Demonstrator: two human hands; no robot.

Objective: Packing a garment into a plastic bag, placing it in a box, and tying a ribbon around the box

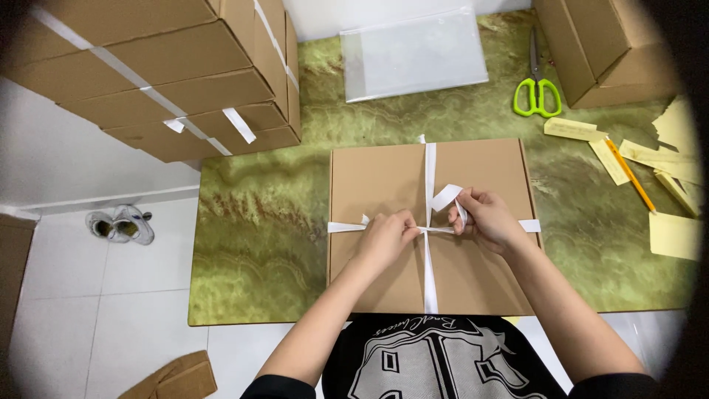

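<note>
A stack of taped cardboard boxes (170, 74) occupies the far left of the green marbled surface (258, 244). At centre lies a flat cardboard box (377, 181), closed, contents hidden. The left hand (385, 238) pinches the white ribbon (430, 166) at its crossing; the right hand (487, 218) grips a ribbon loop. Green-handled scissors (537, 92) lie far right.

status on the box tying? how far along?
Done: flat cardboard box shut, white strap wrapped both ways, crossing at the middle. In hand: left hand and right hand pinch the strap ends at the crossing. Left: finished knot; the green scissors lie unused.
</note>
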